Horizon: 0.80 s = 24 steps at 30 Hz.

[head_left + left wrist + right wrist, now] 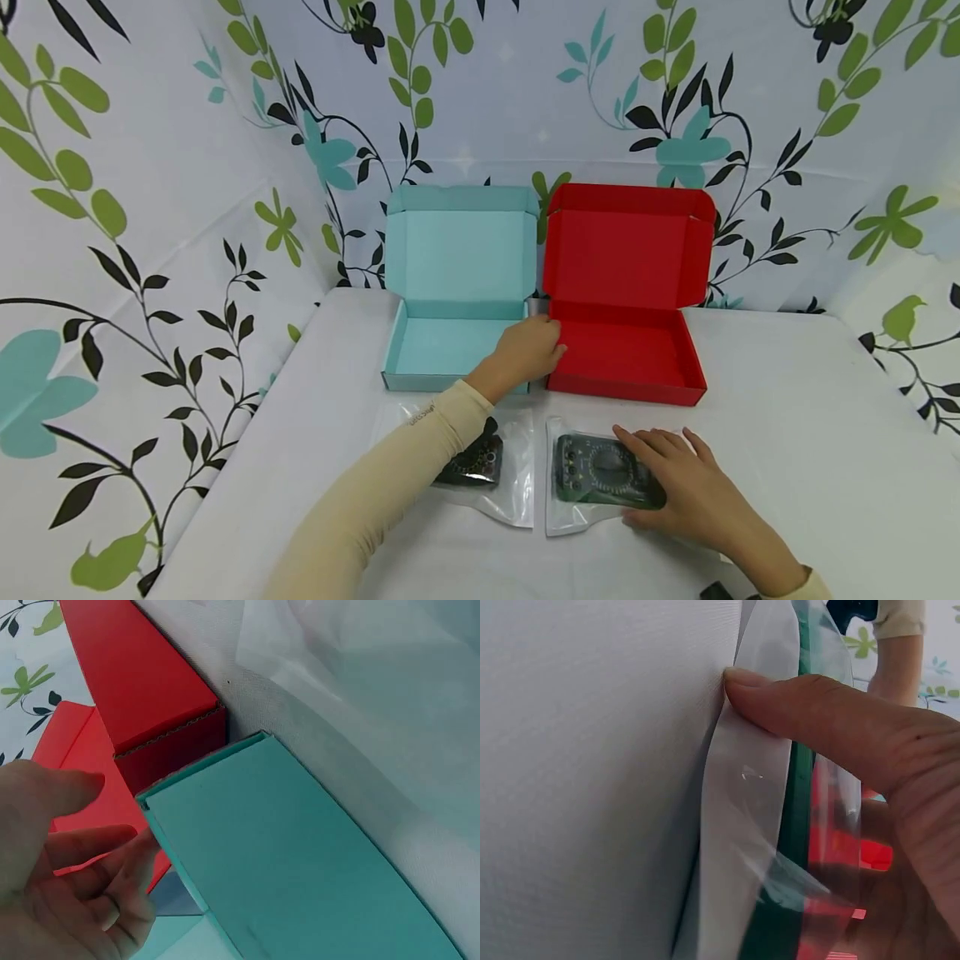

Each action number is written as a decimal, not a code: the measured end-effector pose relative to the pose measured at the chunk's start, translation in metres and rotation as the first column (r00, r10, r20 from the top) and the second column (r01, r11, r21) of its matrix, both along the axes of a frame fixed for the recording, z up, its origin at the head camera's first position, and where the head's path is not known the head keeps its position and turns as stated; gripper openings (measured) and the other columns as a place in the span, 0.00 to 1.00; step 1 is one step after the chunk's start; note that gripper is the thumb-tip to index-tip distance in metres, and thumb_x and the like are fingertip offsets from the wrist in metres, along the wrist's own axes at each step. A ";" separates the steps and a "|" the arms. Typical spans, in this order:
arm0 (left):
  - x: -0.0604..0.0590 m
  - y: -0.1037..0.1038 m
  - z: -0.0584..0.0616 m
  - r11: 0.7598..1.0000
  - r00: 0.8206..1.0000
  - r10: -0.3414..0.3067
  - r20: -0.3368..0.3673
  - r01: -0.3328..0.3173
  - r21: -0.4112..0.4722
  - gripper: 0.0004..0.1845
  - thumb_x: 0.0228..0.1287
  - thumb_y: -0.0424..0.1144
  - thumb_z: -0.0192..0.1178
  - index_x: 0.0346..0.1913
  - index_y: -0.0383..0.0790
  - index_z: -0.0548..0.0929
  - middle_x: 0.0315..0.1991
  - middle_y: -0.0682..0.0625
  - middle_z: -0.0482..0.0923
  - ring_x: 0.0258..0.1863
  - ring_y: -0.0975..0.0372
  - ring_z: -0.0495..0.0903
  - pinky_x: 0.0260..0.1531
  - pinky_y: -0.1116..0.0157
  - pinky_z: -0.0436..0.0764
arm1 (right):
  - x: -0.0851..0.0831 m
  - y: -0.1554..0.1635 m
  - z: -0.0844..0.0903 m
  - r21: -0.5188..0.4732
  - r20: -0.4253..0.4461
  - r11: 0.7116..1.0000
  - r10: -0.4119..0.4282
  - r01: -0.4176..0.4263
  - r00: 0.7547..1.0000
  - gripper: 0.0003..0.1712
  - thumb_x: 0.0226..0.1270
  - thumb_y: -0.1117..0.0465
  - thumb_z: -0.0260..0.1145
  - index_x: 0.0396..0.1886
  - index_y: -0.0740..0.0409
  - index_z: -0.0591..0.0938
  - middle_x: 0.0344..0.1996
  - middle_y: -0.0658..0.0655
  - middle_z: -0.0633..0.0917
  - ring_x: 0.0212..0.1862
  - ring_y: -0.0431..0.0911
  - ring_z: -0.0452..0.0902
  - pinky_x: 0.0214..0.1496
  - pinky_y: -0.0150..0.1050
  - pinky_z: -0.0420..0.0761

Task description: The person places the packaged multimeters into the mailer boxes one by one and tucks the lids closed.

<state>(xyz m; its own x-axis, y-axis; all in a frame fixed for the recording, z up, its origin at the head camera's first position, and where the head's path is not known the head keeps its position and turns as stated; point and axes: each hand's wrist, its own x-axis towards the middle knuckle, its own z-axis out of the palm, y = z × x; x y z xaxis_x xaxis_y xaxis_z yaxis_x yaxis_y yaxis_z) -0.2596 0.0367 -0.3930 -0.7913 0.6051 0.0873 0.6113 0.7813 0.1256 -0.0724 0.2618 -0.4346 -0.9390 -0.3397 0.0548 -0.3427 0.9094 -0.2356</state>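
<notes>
A green-black multimeter point(609, 468) in a clear plastic bag point(558, 515) lies on the table at front right. My right hand point(686, 492) spans its right end, fingers over the far side; in the right wrist view the thumb point(810, 712) presses the near edge of the bag. My left hand point(525, 348) is over the gap between a light-blue box point(457, 382) and a red box point(630, 392), both with lids raised. In the left wrist view its fingers point(97, 874) are loosely bent beside the blue box's corner, with nothing visibly held.
A second dark device point(480, 467) in a clear bag lies at front left, partly hidden by my left sleeve. A grey object point(538, 306) shows between the boxes. Something small and black point(716, 591) is at the front edge. Patterned cloth point(480, 108) stands behind.
</notes>
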 end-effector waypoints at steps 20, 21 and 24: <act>0.005 0.011 -0.012 0.997 0.997 0.081 0.004 -0.081 0.011 0.17 0.74 0.34 0.59 0.22 0.44 0.74 0.19 0.52 0.71 0.21 0.63 0.72 0.19 0.67 0.75 | 0.010 0.004 -0.002 -0.100 -0.026 0.993 -0.058 0.055 0.998 0.56 0.36 0.42 0.89 0.70 0.50 0.80 0.56 0.57 0.84 0.57 0.55 0.76 0.56 0.59 0.80; 0.005 0.011 -0.013 0.997 0.997 0.080 0.002 -0.080 0.012 0.18 0.74 0.34 0.60 0.22 0.44 0.74 0.19 0.52 0.70 0.21 0.64 0.71 0.19 0.68 0.74 | 0.012 0.004 -0.001 -0.104 -0.029 0.993 -0.059 0.056 0.998 0.56 0.36 0.42 0.89 0.70 0.50 0.80 0.57 0.57 0.84 0.57 0.55 0.76 0.53 0.57 0.82; 0.008 0.009 -0.012 0.997 0.997 0.075 0.004 -0.075 0.018 0.20 0.73 0.34 0.61 0.19 0.45 0.71 0.15 0.53 0.66 0.18 0.64 0.65 0.17 0.68 0.70 | 0.017 0.005 0.007 -0.112 -0.035 0.992 -0.068 0.064 0.997 0.56 0.37 0.42 0.89 0.71 0.50 0.80 0.57 0.57 0.84 0.57 0.54 0.75 0.52 0.57 0.83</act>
